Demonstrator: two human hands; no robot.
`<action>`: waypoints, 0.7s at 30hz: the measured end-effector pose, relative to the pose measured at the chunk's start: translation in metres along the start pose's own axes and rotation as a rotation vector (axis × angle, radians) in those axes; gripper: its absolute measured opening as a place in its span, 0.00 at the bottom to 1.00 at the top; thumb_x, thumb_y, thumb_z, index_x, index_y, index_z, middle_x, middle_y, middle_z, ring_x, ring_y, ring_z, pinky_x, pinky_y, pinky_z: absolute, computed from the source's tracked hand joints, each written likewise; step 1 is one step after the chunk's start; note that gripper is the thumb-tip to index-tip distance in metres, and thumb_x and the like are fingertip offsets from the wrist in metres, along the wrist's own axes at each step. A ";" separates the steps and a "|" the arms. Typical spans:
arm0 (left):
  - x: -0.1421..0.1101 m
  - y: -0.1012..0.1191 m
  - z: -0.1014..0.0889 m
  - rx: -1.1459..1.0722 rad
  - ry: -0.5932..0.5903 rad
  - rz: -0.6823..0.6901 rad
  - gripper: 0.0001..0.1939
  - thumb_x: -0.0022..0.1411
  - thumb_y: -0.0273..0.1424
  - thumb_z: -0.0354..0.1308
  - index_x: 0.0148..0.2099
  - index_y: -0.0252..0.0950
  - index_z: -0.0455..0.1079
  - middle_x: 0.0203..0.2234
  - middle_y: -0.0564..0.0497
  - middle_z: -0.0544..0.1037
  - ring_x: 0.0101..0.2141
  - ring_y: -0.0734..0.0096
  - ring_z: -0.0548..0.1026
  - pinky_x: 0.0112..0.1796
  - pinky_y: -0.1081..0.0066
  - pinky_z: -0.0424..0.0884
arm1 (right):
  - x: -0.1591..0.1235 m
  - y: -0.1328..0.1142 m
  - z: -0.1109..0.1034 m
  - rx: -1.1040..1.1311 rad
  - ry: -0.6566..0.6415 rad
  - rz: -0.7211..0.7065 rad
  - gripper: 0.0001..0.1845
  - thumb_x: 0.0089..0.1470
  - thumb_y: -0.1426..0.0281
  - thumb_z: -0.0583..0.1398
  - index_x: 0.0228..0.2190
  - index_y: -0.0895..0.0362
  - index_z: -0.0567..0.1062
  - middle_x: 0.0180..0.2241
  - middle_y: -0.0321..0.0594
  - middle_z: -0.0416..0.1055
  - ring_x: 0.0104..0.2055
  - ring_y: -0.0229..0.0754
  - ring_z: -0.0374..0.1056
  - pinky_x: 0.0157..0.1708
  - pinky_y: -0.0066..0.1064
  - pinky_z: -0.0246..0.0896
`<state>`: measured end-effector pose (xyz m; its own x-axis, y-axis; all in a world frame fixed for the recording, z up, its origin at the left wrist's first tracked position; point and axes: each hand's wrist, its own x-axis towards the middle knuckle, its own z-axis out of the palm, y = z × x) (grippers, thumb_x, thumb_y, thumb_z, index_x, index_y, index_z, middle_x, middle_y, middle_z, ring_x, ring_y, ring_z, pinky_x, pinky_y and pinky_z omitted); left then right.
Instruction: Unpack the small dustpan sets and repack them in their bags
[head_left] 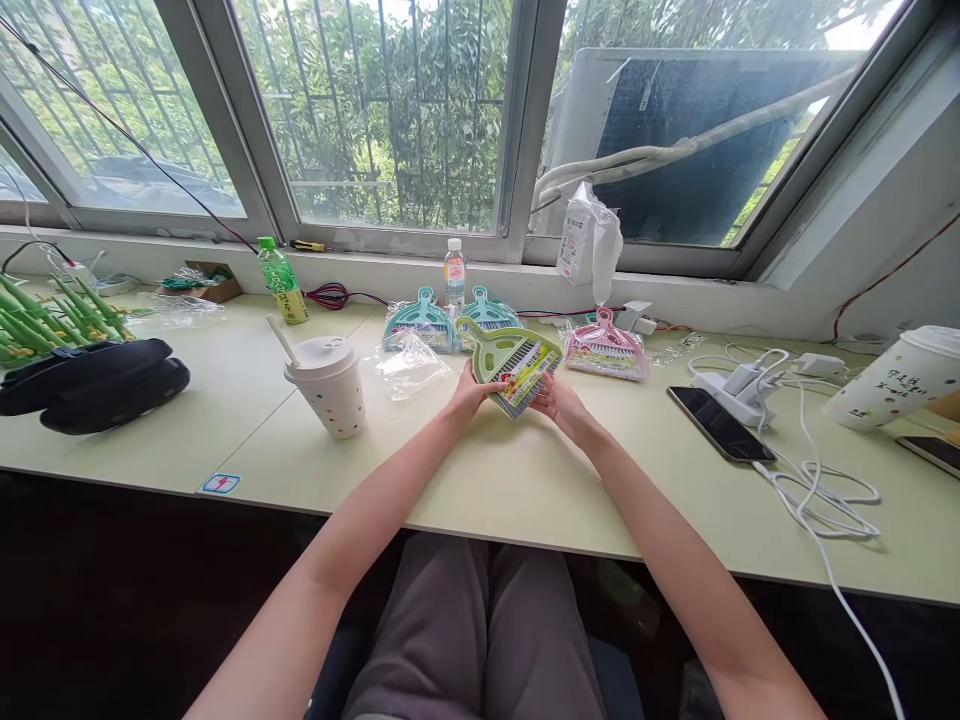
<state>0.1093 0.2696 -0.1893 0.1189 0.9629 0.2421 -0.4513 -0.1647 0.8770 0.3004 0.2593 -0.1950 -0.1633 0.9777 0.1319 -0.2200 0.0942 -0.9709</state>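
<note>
"What is being held?"

"A green dustpan with a striped brush lying against it, a bright label across the front. It's at the middle of the worktop, handle pointing up and to the left. I can't tell whether its lower edge touches the surface."

"And the hands?"

"Both grip it. The left hand is closed on the lower left side, thumb over the front; the right hand holds the lower right side."

"What's just beyond it?"

"2 teal dustpan sets, the left set and the right set, the second partly covered by the green handle. A pink set lies to the right, and crumpled clear plastic to the left. A clear bottle stands behind the teal pair."

"Further out?"

"On the left, a dotted cup with a straw, a green bottle behind it, then a black case near some green stalks. On the right, a dark phone lies beside a white power strip, with a looped white cable near them."
</note>
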 end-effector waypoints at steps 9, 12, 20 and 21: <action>-0.001 -0.001 -0.001 0.086 -0.155 -0.053 0.39 0.40 0.25 0.73 0.55 0.39 0.62 0.49 0.44 0.73 0.49 0.55 0.73 0.50 0.56 0.70 | -0.005 0.002 0.002 0.045 0.151 0.037 0.14 0.49 0.68 0.65 0.39 0.55 0.70 0.40 0.43 0.78 0.38 0.46 0.76 0.44 0.44 0.73; 0.002 0.006 0.001 0.193 -0.130 -0.120 0.32 0.48 0.38 0.70 0.55 0.40 0.64 0.48 0.44 0.74 0.47 0.55 0.74 0.47 0.58 0.71 | -0.004 0.003 0.001 0.069 0.179 0.012 0.15 0.47 0.68 0.66 0.38 0.55 0.71 0.38 0.42 0.78 0.37 0.46 0.76 0.43 0.44 0.74; 0.009 0.043 -0.040 1.474 0.401 0.153 0.21 0.68 0.38 0.46 0.59 0.36 0.65 0.54 0.39 0.70 0.56 0.50 0.64 0.54 0.56 0.63 | -0.008 -0.002 -0.002 0.045 0.228 -0.020 0.15 0.46 0.72 0.66 0.37 0.56 0.71 0.35 0.38 0.78 0.33 0.40 0.76 0.35 0.34 0.76; 0.010 0.042 -0.047 1.609 0.443 0.110 0.23 0.67 0.36 0.48 0.60 0.34 0.64 0.56 0.37 0.68 0.58 0.48 0.62 0.56 0.55 0.59 | -0.008 -0.002 -0.003 0.033 0.249 -0.005 0.14 0.47 0.73 0.66 0.37 0.56 0.71 0.34 0.38 0.78 0.32 0.40 0.76 0.34 0.33 0.77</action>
<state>0.0499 0.2820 -0.1693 -0.2183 0.8684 0.4452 0.9000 0.0028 0.4358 0.3046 0.2517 -0.1951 0.0788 0.9937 0.0798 -0.2520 0.0972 -0.9628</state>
